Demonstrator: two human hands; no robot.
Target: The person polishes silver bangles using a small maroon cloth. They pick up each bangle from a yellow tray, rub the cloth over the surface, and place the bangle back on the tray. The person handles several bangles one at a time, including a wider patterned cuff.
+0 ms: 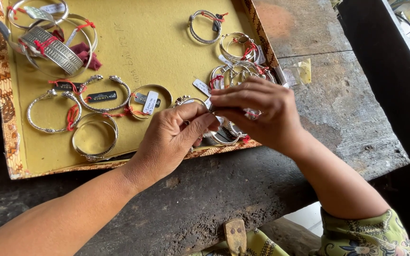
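Silver bangles lie on a shallow tray [5,95] lined with mustard-yellow felt and edged in an orange-and-brown patterned border. The tray rests on a rough, dark, weathered wooden counter [338,109].

Materials and shapes: a wide engraved cuff [52,50] sits at the far left, tied with red thread. A twisted-wire open bangle [53,111] and a plain round bangle [95,138] lie nearer, on the left. A ridged bangle [206,27] lies at the far middle. A cluster of thin bangles [236,71] with small white tags and red ties lies at the tray's right side. Dark rectangular labels [101,96] lie among the left pieces.

Surroundings: a scrap of clear wrapping [300,72] lies on the counter just right of the tray. A small wooden peg [236,234] stands at the counter's near edge.

Fingers: the left hand [172,137] and the right hand [262,114] meet over the tray's near right corner. Both sets of fingers are pinched narrow on a thin silver bangle [224,138], part of which shows below the hands. The hands hide most of that bangle and its white tag [208,102].
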